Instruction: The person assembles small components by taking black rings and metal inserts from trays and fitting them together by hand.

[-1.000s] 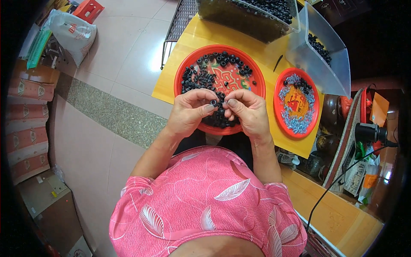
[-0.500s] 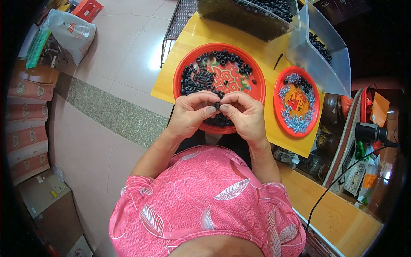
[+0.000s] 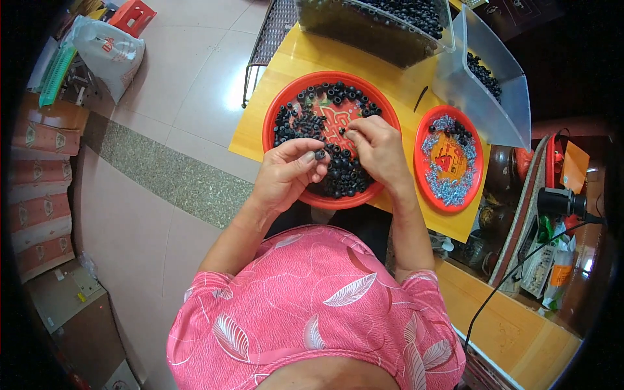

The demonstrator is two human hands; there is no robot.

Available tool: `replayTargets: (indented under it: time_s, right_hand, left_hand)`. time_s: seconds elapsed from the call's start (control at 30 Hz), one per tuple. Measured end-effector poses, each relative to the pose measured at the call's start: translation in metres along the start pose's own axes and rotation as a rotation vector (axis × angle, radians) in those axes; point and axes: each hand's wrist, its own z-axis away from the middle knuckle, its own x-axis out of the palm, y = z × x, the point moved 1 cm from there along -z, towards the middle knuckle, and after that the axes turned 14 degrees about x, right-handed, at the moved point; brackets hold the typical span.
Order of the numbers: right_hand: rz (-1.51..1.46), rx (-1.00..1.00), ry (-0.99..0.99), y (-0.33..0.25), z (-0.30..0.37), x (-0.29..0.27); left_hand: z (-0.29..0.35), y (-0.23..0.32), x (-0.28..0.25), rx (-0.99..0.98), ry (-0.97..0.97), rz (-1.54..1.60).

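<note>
Between thumb and fingers of my left hand [image 3: 286, 172] is a small black ring-shaped part [image 3: 319, 155], held over the near left of a round red tray [image 3: 268, 123]. My right hand [image 3: 379, 151] reaches over the tray's right side, its thumb and forefinger pinched at a small black piece [image 3: 342, 131]. In the tray lie several groups of black parts: larger hollow ones [image 3: 338, 91] along the far rim, smaller pieces [image 3: 300, 123] on the left, and a heap of rounded ones [image 3: 340, 175] at the near side.
A smaller red tray [image 3: 421, 162] with clear bluish pieces and some black parts lies to the right on the yellow table [image 3: 253, 127]. Behind stand two clear plastic bins [image 3: 364, 36] with black parts. A thin dark strip [image 3: 421, 97] lies between them. A black cable [image 3: 500, 286] hangs at right.
My hands, together before at one black part, have come apart. The left keeps the part; the right has moved right and away from me to a small piece in the tray.
</note>
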Motion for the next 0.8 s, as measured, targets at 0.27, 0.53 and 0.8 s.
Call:
replayTargets:
  time_s: [0.27,0.53,0.8]
  right_hand:
    - [0.396,-0.068,-0.067,0.007,-0.012,0.024]
    - [0.018,0.002,-0.014,-0.004,0.001,0.009]
    - [-1.268,0.572,-0.494,-0.012,0.033,0.001]
  left_hand:
    - [-0.003,0.005,0.004,-0.086,0.127,0.030]
    - [-0.002,0.002,0.000,-0.019,0.042,-0.004]
    - [0.000,-0.001,0.014,0.115,0.017,-0.224]
